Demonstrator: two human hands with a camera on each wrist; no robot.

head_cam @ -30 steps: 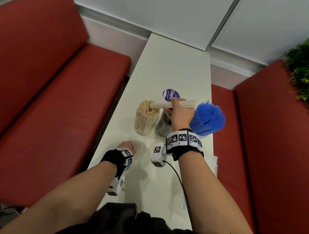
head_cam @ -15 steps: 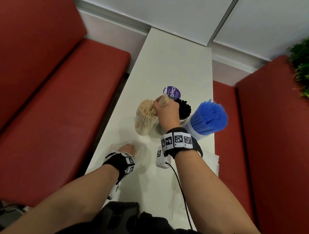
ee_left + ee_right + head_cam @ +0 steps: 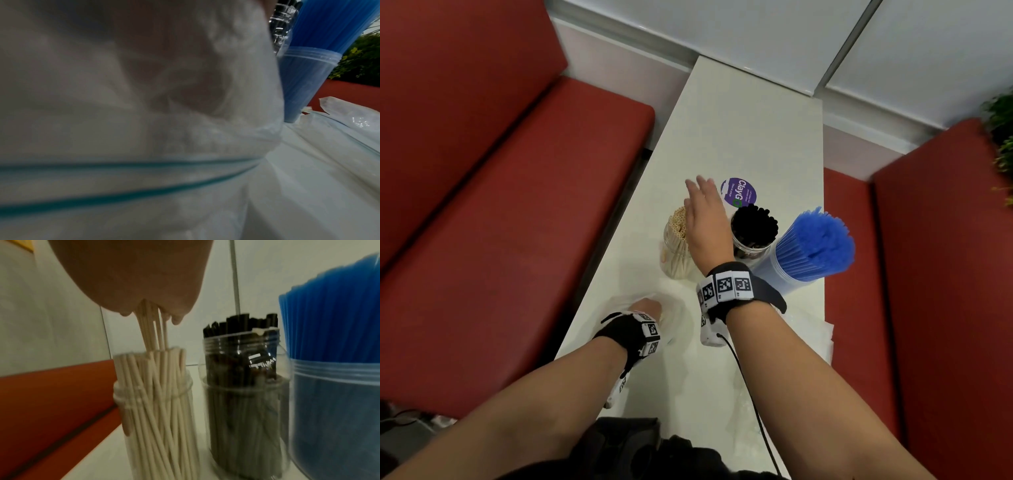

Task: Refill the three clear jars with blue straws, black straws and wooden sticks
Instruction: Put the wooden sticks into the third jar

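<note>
A person leans over a narrow white desk (image 3: 743, 113) set between two red benches (image 3: 493, 212). Nearest, the left hand (image 3: 649, 308) rests on a crumpled clear zip bag (image 3: 678, 320) with a teal seal line (image 3: 131, 193); the bag hides the fingers, so whether they grip it or lie flat on it cannot be told. More clear plastic wrapping (image 3: 813, 337) lies by the desk's right edge. Beyond, three clear jars stand in a row. Over the left jar (image 3: 162, 431), packed with wooden sticks (image 3: 678, 219), the right hand (image 3: 705, 219) is stretched flat, fingers straight and gripping nothing, the palm on the tops of a few sticks that stand higher than the rest. The middle jar (image 3: 750, 245) holds black straws (image 3: 755, 222), and just beside it the right jar (image 3: 779, 275) is crammed with blue straws (image 3: 822, 243) that fan out well above its rim. All three stand upright, close together. Behind them a round purple sticker (image 3: 739, 192) lies on the desk, and green foliage (image 3: 1001, 144) shows at the far right
</note>
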